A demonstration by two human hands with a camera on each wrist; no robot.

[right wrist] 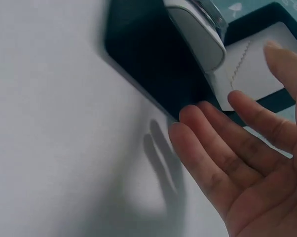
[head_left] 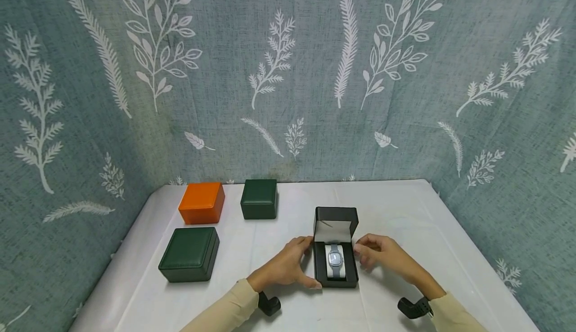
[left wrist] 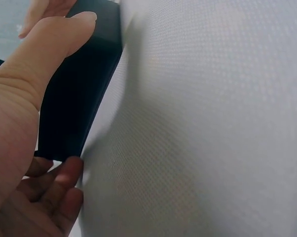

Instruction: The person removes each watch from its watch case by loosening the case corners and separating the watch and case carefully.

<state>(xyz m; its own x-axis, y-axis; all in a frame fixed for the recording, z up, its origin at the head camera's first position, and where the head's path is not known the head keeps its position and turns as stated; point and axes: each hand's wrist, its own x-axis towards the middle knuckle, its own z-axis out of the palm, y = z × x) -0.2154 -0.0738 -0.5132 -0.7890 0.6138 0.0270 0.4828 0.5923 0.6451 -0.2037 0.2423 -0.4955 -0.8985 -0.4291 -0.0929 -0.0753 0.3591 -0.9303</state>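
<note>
Sleeves are lying at the near side of the scene, with a black wrist mount hanging at each wrist. Just beyond, the left hand is bracketing the left side of an open black box: its grip is standing wide, thumb at the near left corner and fingertips bending in at the far end, seemingly holding it lengthwise. The right hand is resting by the right side, its grip slack and well parted, fingertips just meeting the edge, thumb apart, so it is holding nothing. The box is sitting slightly right of centre on the table, and inside it a grey watch is circling a pale cushion, while the lid is standing raised at the far side. Working well here is probably meaning pressing lightly and evenly from both sides, setting the left thumb low as an anchor and sparing the right fingers for the lid, so that nothing is skidding or jolting the watch. Farther left, a large green box is lying closed; beyond it, an orange box and a smaller green box are standing closed near leaf-printed fabric that is hanging behind.
</note>
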